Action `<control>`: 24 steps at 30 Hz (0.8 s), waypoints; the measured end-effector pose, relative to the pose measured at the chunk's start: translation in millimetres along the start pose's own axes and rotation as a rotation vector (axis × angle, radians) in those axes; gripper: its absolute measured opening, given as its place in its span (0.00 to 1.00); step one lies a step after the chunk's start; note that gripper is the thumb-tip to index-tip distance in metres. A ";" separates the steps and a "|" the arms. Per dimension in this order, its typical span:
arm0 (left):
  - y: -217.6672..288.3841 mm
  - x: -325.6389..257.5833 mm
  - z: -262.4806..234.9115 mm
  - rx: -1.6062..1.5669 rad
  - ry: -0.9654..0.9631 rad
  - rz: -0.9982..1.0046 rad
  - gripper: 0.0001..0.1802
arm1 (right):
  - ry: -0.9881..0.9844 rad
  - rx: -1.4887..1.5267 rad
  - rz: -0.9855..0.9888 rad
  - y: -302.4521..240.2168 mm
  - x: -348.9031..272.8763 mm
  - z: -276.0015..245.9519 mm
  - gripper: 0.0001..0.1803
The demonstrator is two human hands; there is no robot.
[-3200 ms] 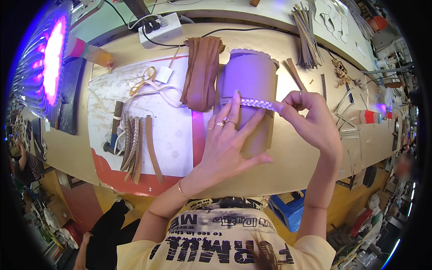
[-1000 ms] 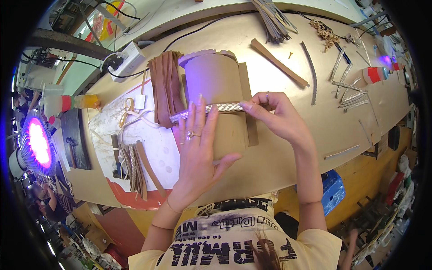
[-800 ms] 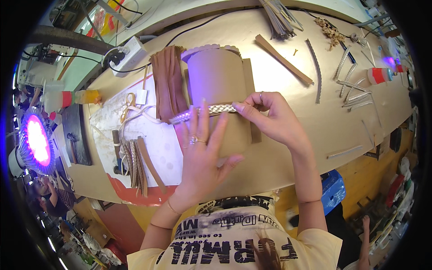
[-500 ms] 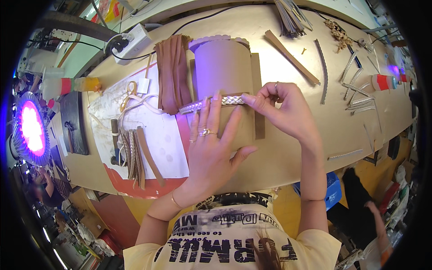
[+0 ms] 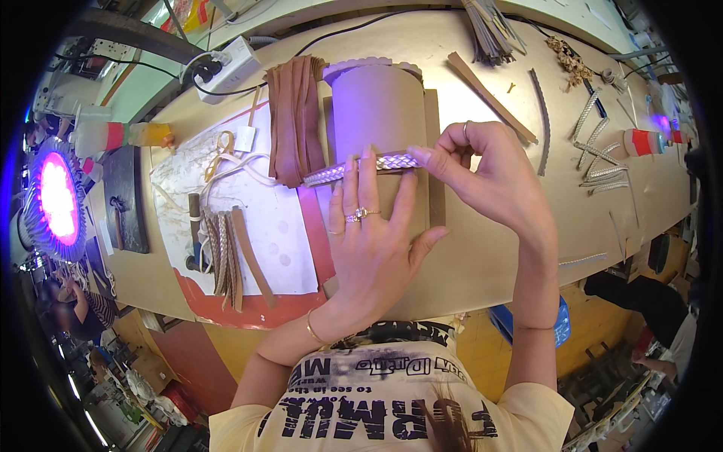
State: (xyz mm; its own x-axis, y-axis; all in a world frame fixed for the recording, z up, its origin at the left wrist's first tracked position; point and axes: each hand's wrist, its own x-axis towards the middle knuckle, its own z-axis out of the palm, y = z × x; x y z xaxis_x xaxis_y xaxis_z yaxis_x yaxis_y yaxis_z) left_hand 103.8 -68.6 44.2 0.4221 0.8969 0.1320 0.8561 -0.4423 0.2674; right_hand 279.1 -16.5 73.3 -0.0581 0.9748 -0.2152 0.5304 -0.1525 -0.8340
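The braided strip [image 5: 395, 161] is lying farther left on the tan roll [image 5: 376, 98] than in the earliest frame: its left end is now reaching past the roll's left side and overlapping, in view, the lower right corner of the brown leather bundle [image 5: 294, 124]. The right hand [image 5: 493, 169], which was pulling the strip's other end out beyond the roll, is now sitting over the roll's right side, thumb and forefinger closing in a pinch on that end. The left hand [image 5: 373, 248] is spreading flat, fingers apart, pressing across the strip without gripping it.

Left of the roll, toward the bench's [image 5: 482, 279] near edge, a white sheet [image 5: 275, 248] is carrying braided and plain strips [image 5: 226, 260]. A black slab [image 5: 124, 200] is resting near the left end, and a power strip [image 5: 230, 69] is standing by the far edge. A bundle of thin strips [image 5: 489, 34] is lying at the far edge, right of the roll, and pale braids [image 5: 599, 162] are spreading toward the right end.

Beyond the near edge, at right, another person's dark trouser leg [image 5: 629, 290] is showing farther right than in the last frame.
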 end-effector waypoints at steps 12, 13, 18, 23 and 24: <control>-6.0 0.1 2.5 -0.003 0.110 0.057 0.38 | -0.172 -0.057 0.008 11.9 19.3 -5.5 0.21; -5.6 0.2 2.6 0.017 0.109 0.051 0.37 | -0.222 -0.046 0.032 17.5 21.7 -6.0 0.21; -3.0 1.0 2.8 0.108 0.100 0.071 0.37 | -0.376 0.181 0.087 34.7 29.7 -1.5 0.21; -1.2 0.4 3.0 0.151 0.098 0.076 0.39 | -0.454 0.198 0.082 35.2 40.0 -5.9 0.21; -1.1 0.2 3.3 0.159 0.092 0.075 0.39 | -0.457 0.191 0.078 35.0 41.7 -6.7 0.21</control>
State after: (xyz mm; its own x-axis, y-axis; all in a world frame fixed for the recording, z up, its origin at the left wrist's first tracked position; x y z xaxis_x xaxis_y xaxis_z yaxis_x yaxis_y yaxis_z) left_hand 104.0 -68.0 40.8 0.4639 0.8543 0.2345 0.8626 -0.4959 0.1003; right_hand 300.8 19.9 38.5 -0.4115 0.7951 -0.4455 0.3861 -0.2907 -0.8755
